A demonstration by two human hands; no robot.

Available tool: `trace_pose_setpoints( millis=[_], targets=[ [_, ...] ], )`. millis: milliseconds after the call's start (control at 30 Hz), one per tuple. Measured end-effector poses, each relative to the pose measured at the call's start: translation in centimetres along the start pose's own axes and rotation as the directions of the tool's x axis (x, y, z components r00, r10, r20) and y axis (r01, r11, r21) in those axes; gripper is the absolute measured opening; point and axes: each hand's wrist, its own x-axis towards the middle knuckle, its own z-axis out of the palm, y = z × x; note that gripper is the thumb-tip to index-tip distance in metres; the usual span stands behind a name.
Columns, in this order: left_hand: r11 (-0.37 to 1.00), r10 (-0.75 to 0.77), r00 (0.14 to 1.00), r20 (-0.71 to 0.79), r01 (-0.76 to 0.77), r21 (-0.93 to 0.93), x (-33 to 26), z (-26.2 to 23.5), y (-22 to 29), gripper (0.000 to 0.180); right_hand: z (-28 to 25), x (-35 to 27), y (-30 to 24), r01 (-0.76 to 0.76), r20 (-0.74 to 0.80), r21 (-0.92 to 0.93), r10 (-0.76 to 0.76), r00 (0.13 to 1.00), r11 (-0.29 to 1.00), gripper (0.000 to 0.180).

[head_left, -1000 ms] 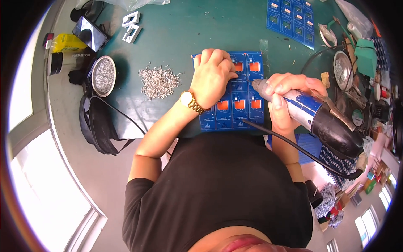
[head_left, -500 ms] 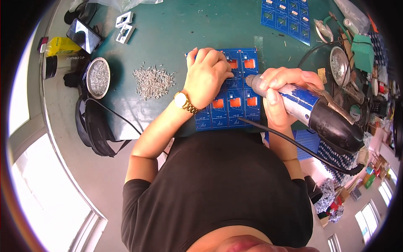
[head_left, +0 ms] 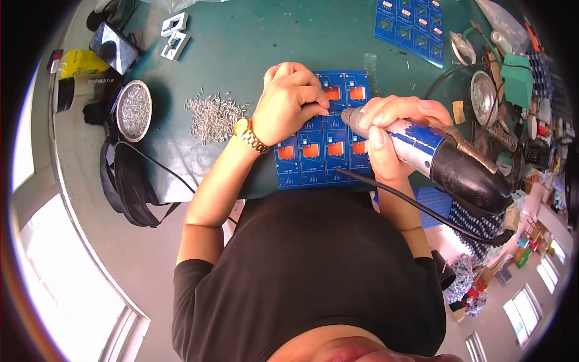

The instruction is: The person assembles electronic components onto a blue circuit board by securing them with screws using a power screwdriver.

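Observation:
A blue circuit-board panel (head_left: 336, 175) with several orange-filled openings lies on the bench in front of me. Over its far left part is my left hand (head_left: 288, 96), with a gold watch at the wrist; its thumb and forefinger are pinched together, and whatever they hold is too small to make out. My right hand (head_left: 398, 130) grips a corded electric screwdriver (head_left: 416, 145), silver-blue with a black rear end. The screwdriver's tip points left, over the panel and close to my left fingertips. Left of that hand is a pile of small silver metal pieces (head_left: 214, 116), screws or pins.
A round dish (head_left: 134, 111) of similar silver pieces stands at the left, by a phone (head_left: 114, 48) and a black bag (head_left: 129, 187). Two metal blocks (head_left: 175, 36) lie farther back. Another blue panel (head_left: 410, 30) is at the far right, near a metal bowl (head_left: 484, 96). The black cord (head_left: 410, 196) crosses the near panel.
The screwdriver's tip has moved left, farther over the panel. My left hand has drawn slightly left, its thumb and forefinger now showing in a pinch. The whole view has shifted a little.

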Motion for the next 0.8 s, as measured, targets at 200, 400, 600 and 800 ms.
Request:
trace_pose_setpoints(
  millis=[200, 400, 600, 800],
  targets=[
    [1.0, 0.008, 0.999, -0.041, -0.008, -0.004, -0.2, 0.3, 0.0, 0.016, 0.2, 0.3, -0.2, -0.032, -0.011, -0.002, 0.032, 0.999, 0.999, 0.06],
    [0.999, -0.037, 0.997, -0.073, 0.036, -0.008, -0.3, 0.6, 0.0, 0.017, 0.5, 0.2, 0.4, 0.018, -0.06, 0.011, -0.017, 0.998, 1.0, 0.061],
    [0.999, -0.009, 0.996, -0.093, 0.012, 0.035, 0.0, 0.5, 0.2, 0.014, 0.6, 0.4, 0.7, 0.015, -0.067, 0.156, -0.005, 0.998, 0.988, 0.063],
    [0.999, -0.028, 0.995, -0.093, 0.03, 0.023, -0.3, 0.7, 0.0, 0.014, 1.2, 0.9, 0.6, -0.079, -0.111, 0.026, 0.082, 0.99, 0.997, 0.07]
  ],
)
